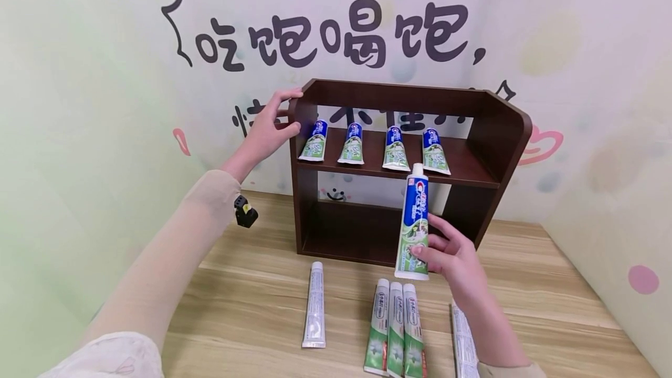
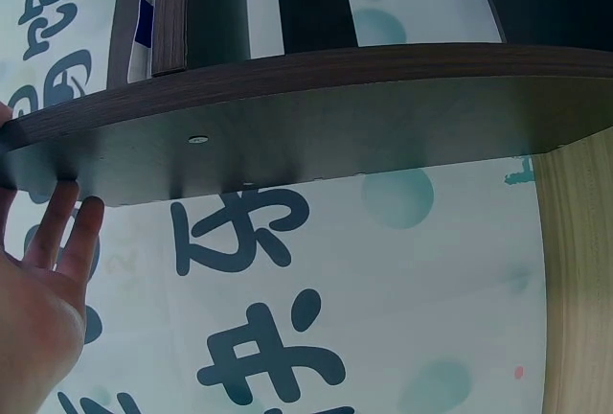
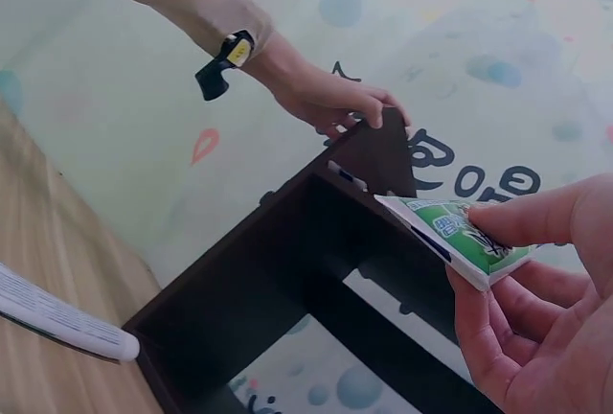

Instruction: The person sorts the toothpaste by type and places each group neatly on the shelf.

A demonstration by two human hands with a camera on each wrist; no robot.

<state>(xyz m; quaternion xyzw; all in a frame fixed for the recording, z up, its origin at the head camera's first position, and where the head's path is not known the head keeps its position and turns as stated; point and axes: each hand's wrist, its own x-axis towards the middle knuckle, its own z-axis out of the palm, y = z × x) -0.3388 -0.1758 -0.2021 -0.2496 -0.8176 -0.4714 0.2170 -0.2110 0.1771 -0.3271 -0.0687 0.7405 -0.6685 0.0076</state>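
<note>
In front of the dark brown shelf (image 1: pixel 399 93), my right hand (image 1: pixel 455 255) pinches a blue and green toothpaste tube (image 1: pixel 413 226) near its flat end, thumb across the printed face and fingers behind, the white cap pointing up. I have it clear of the table (image 1: pixel 252 308). My left hand (image 1: pixel 270 127) grips the upper part of the shelf's left side panel, and a small black device (image 1: pixel 245 212) sits at that wrist. On the upper board, four matching tubes (image 1: pixel 396 147) lean back in a spaced row, caps up. Below my right hand, three green and white tubes (image 1: pixel 396 328) lie side by side on the table. To their left lies a pale tube (image 1: pixel 315 305); to their right, my wrist partly covers another printed tube (image 1: pixel 464 343). Behind the shelf, the wall (image 1: pixel 593 74) carries big dark lettering.
</note>
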